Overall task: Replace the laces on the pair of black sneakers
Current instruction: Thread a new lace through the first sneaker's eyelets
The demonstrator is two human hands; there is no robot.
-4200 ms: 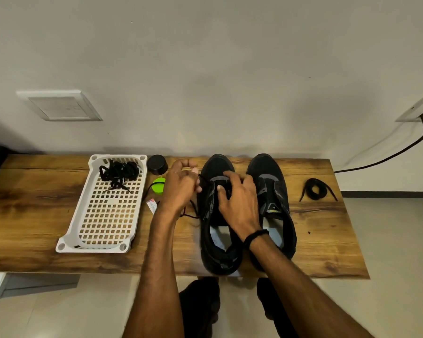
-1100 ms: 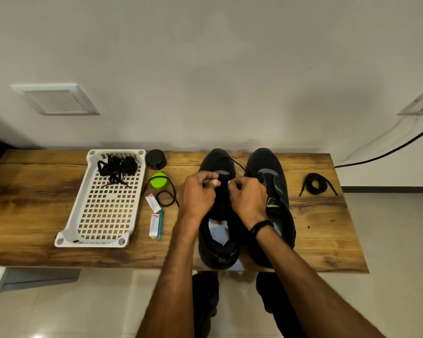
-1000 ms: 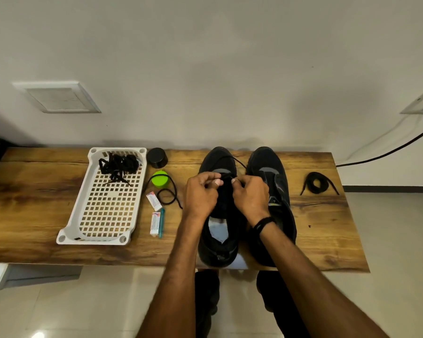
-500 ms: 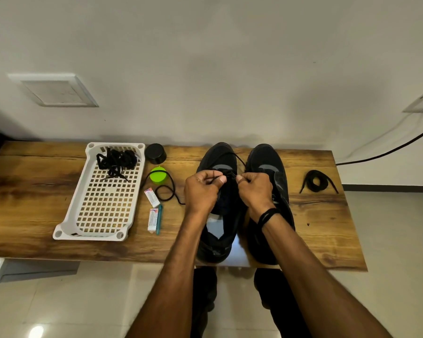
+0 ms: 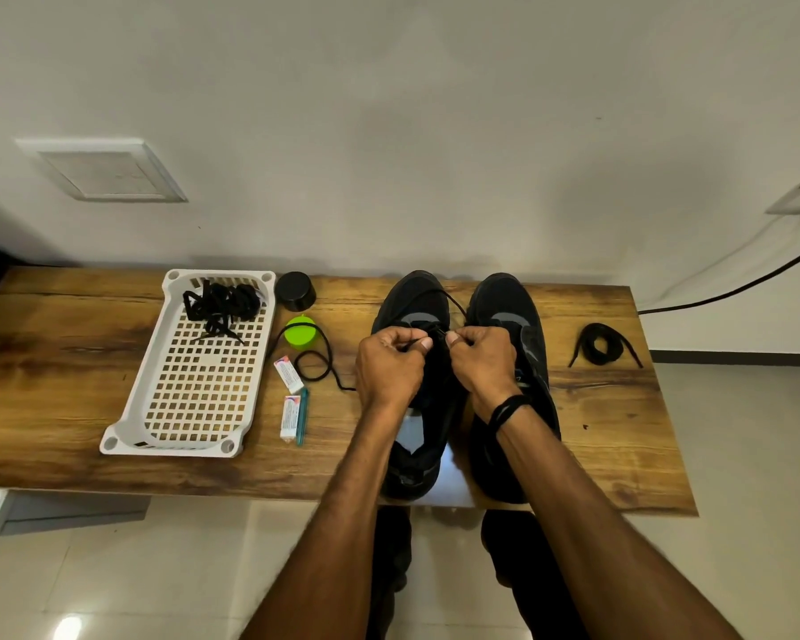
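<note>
a few seconds ago the left hand was out to the side, drawing the lace away from the shoe, and the right hand lay on the tongue. now both hands have come together over the left sneaker (image 5: 412, 297). it stands beside the right sneaker (image 5: 504, 297) near the middle of the worktop (image 5: 42, 362), toes toward the back edge.

the left hand (image 5: 389, 367) and the right hand (image 5: 483, 362) each have the fingers (image 5: 391, 337) curled, pinching a part of the new lace (image 5: 452, 302) above the eyelets nearest the toe. a thin loop of it rises over the toe. what seems its long tail lies loose on the worktop toward the white basket (image 5: 142, 362), where the old laces (image 5: 220, 302) lie at the back end.

i judge the first crossing is being pulled even. the second lace (image 5: 599, 346) waits coiled near the right edge, so the right sneaker seems not started.
</note>
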